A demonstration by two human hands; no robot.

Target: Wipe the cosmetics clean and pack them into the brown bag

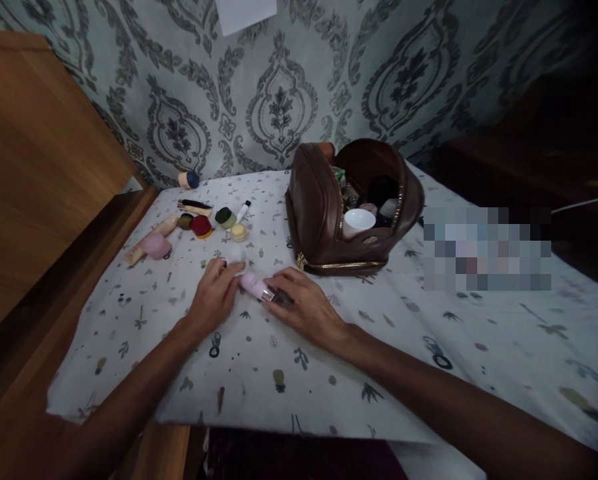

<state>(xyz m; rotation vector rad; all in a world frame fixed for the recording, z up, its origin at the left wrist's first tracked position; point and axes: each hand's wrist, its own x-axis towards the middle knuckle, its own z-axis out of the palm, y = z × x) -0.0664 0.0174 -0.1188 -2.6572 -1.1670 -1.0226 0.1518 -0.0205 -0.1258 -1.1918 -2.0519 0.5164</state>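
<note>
A small lilac bottle (253, 285) with a silver collar and a dark see-through cap lies slanted between my hands, just over the cloth. My right hand (306, 305) is closed round its cap end, fingers above and thumb below. At the other end, my left hand (215, 293) has its fingertips bent in against the bottle's pale end; part of that grip is hidden. Beyond my left hand stand a pink rounded container (156, 246), a red jar (201, 227), a yellow-lidded little jar (239, 232) and a dark-green-lidded jar (225, 217).
A brown zip bag (313, 213) stands unzipped at the back, with a white cup-like container (359, 221) and other items inside. Farther left lie a beige tube (137, 252), black pencil-like sticks (195, 204), a white tube (243, 212) and a blue-and-beige item (189, 180). Wooden furniture (43, 153) borders the left.
</note>
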